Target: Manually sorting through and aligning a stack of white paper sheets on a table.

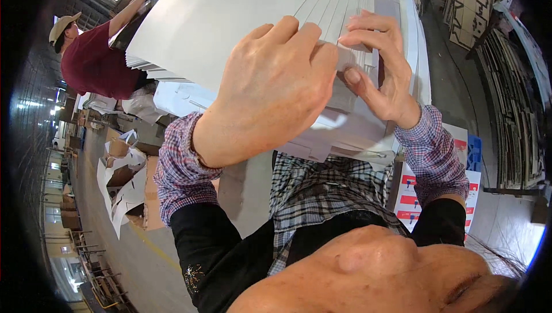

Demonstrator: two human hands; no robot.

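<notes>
Stack of white die-cut card sheets: lying fanned, filling the upper middle of the view. Left hand: pressing down on the stack's near edge, fingers curled over it. Right hand: pinching sheet edges between thumb and fingertips. Advice, as judgement: keeping the left hand bracing while separating few sheets. Co-worker in a red shirt: standing at far left.

Both hands raised, left hand curled, right hand pinching
</notes>
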